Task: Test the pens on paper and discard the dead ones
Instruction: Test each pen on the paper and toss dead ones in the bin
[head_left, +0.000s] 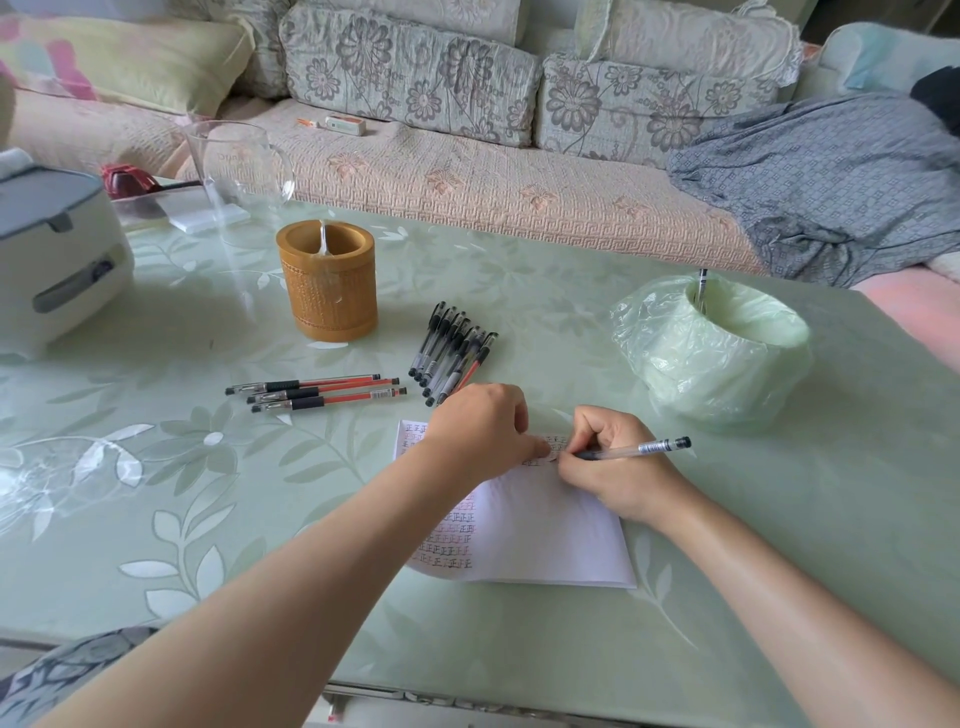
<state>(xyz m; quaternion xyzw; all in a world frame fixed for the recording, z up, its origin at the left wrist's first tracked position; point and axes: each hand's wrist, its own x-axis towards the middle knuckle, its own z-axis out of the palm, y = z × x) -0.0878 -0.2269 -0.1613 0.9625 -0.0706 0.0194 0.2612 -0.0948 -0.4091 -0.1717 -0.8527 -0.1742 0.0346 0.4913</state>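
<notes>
White paper (550, 525) by table (156, 519) edge, left hand (478, 426) pressing it down, grip of right hand (618, 467) pinching pen (641, 448), bin (727, 379) beyond

Clear pen (639, 448) slanted over scribbled white paper (550, 530); black pens (452, 353), red pens (317, 392) beyond.

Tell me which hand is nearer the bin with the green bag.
Right. The right hand, holding a pen, sits on the paper just left of the bin; the left hand presses the paper farther left, beyond it.
</notes>
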